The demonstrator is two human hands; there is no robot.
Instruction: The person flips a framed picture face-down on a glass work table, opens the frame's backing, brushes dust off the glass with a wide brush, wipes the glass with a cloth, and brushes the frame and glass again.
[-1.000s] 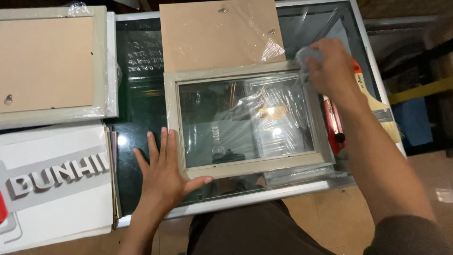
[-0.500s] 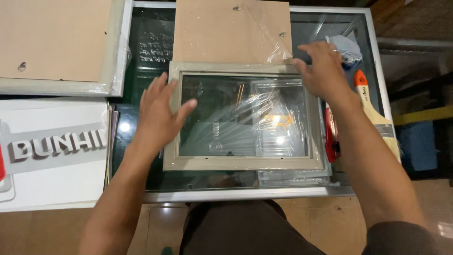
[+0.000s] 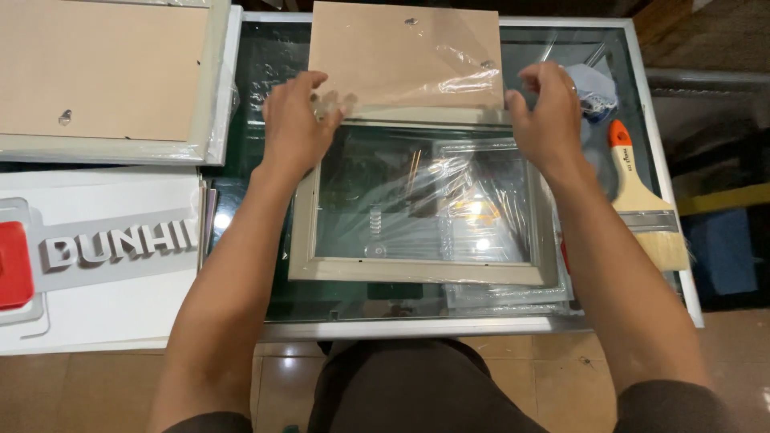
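Glass table (image 3: 265, 64): both hands (image 3: 293, 120) (image 3: 549, 120) half-curled, fingertips gripping backing board (image 3: 405, 56) above frame (image 3: 305, 240).

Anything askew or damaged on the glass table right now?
No damage visible. The brown backing board sits off the grey picture frame, overlapping its top edge, with loose crinkled plastic wrap bunched near the right hand. The left hand is at the board's left corner.

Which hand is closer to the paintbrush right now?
Right. The right hand is at the upper right corner of the picture frame, just beside the paintbrush. The left hand is at the frame's upper left corner, far across from it.
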